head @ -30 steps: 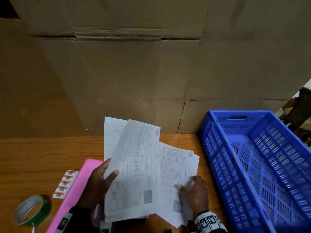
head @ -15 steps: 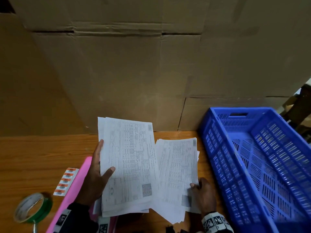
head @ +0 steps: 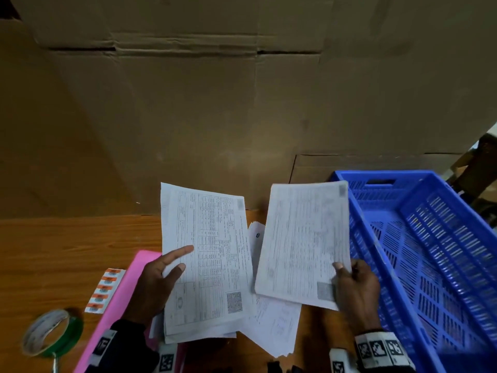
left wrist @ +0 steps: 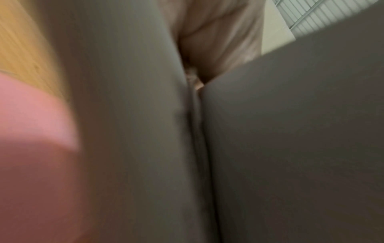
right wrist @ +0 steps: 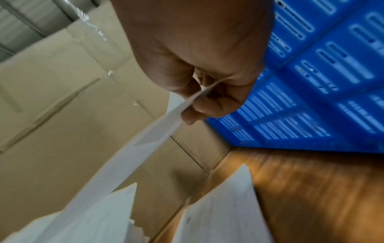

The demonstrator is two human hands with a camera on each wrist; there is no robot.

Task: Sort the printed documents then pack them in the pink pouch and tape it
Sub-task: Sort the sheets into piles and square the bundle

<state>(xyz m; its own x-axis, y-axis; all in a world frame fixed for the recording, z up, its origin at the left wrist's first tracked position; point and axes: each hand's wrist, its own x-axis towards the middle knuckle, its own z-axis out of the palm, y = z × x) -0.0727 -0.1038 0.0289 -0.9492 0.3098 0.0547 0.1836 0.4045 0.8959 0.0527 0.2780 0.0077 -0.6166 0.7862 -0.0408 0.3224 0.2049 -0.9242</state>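
Note:
My left hand [head: 164, 275] holds a stack of printed documents [head: 207, 254] upright above the table, thumb and forefinger on the front sheet. My right hand [head: 349, 284] pinches the lower right edge of a single printed sheet [head: 304, 243], lifted apart from the stack; the right wrist view shows the sheet [right wrist: 145, 143] nipped between thumb and fingers [right wrist: 207, 106]. More loose sheets [head: 274, 324] lie on the wooden table [head: 67, 251] beneath. The pink pouch [head: 118, 305] lies flat under my left arm. The left wrist view is blurred paper and a patch of pink pouch [left wrist: 31, 148].
A green tape roll [head: 51, 332] sits at the front left corner. A strip of orange-and-white labels [head: 105, 290] lies beside the pouch. A blue slatted plastic crate [head: 430, 259] fills the right side. Large cardboard boxes [head: 242, 117] wall off the back of the table.
My right hand has lifted one sheet off the loose pile and raised it to the right. The left hand's stack has risen slightly and stands clear of that sheet.

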